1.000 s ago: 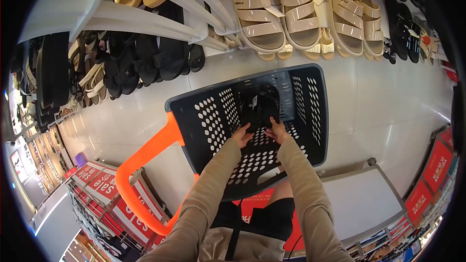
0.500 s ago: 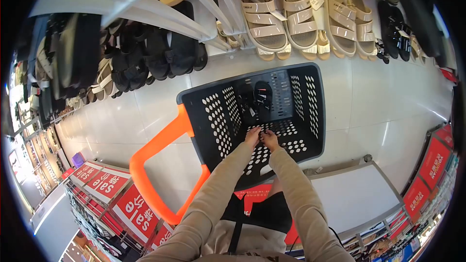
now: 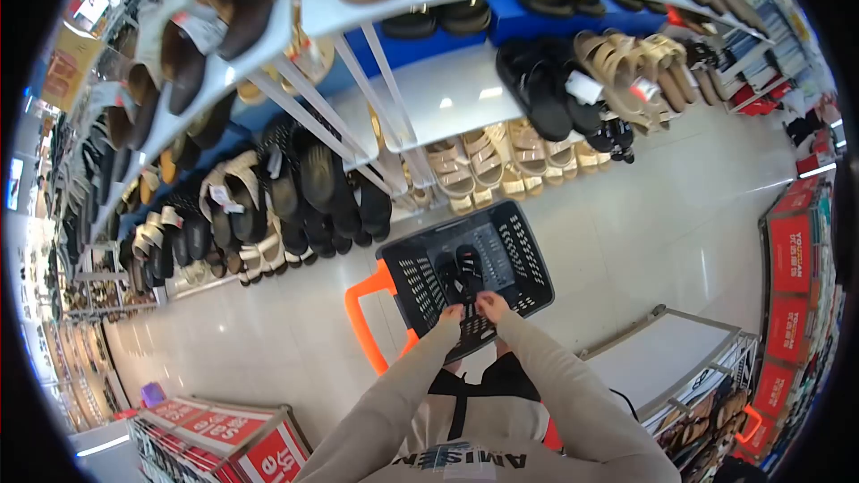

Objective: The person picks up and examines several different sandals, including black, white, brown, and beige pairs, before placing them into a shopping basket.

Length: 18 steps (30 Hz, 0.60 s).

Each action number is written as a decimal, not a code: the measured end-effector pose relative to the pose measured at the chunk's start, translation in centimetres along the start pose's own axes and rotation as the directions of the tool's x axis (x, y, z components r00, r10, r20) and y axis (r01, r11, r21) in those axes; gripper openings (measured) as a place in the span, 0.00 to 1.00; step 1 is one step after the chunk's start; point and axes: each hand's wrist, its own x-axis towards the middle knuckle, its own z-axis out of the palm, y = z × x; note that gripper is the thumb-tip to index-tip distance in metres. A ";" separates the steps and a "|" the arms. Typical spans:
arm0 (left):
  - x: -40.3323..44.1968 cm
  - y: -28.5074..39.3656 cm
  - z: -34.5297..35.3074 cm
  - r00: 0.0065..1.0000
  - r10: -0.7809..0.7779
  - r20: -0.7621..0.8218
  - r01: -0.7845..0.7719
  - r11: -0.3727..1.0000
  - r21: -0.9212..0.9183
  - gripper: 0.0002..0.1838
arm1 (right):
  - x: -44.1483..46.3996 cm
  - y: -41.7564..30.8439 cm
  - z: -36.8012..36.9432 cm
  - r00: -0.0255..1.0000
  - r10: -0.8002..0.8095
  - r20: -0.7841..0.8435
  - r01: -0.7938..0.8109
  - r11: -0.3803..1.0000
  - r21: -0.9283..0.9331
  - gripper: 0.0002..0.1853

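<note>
A pair of black sandals point(image 3: 468, 265) lies inside a black shopping basket point(image 3: 416, 241), toes pointing away from me. The basket has perforated walls and an orange handle point(image 3: 362, 309) sticking out to the left. My left hand point(image 3: 453, 314) is over the near part of the basket, fingers curled together by the end of the left sandal. Beside it, my right hand point(image 3: 490, 306) is closed too, close to the end of the right sandal. What the fingertips hold, if anything, is too small to tell, and I cannot tell whether they touch the sandals.
Ahead, a white shelf point(image 3: 438, 125) carries beige sandals point(image 3: 486, 156) and black slippers point(image 3: 541, 94). More dark shoes point(image 3: 318, 174) line the left side. A white-topped display stand point(image 3: 667, 349) is at my right, with red signs point(image 3: 787, 250) beyond. A red sale sign point(image 3: 210, 420) stands lower left.
My view has risen and widened, so the basket looks smaller and lower and more shelving shows above. Both hands remain closed over the basket, near the sandals.
</note>
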 end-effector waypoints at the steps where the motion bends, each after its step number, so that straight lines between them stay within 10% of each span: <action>1: -4.7 5.2 -1.4 1.000 0.023 0.017 -0.023 1.000 0.009 0.20 | 0.1 4.0 -1.8 0.999 0.044 -0.008 -0.044 0.936 -0.348 0.10; 3: -20.7 21.2 1.6 0.925 -0.262 0.274 0.302 0.946 -0.114 0.28 | -4.1 6.2 -4.1 0.997 -0.021 -0.073 -0.027 0.801 -0.598 0.09; 5: -23.5 22.7 -0.1 0.863 -0.212 0.458 0.364 0.890 -0.274 0.30 | -6.4 6.7 -5.9 0.995 -0.067 -0.069 -0.001 0.710 -0.705 0.09; 6: -24.4 23.0 -0.8 0.786 -0.142 0.601 0.452 0.796 -0.403 0.31 | -8.0 5.4 -5.6 0.977 0.152 -0.149 -0.196 0.913 -0.357 0.10; 7: -25.5 23.2 -1.3 0.784 -0.110 0.611 0.443 0.788 -0.427 0.31 | -9.7 4.1 -5.5 0.916 0.381 -0.125 -0.378 0.925 0.052 0.12; 13: -27.9 22.6 0.9 0.846 -0.147 0.513 0.278 0.942 -0.189 0.30 | -12.1 -6.1 -7.6 0.926 0.194 0.323 -0.027 0.889 -0.456 0.13; 18: -27.4 25.5 13.2 0.883 -0.065 0.465 0.150 0.977 -0.148 0.31 | -5.3 -15.9 -12.9 0.964 -0.005 0.265 0.074 0.965 -0.252 0.12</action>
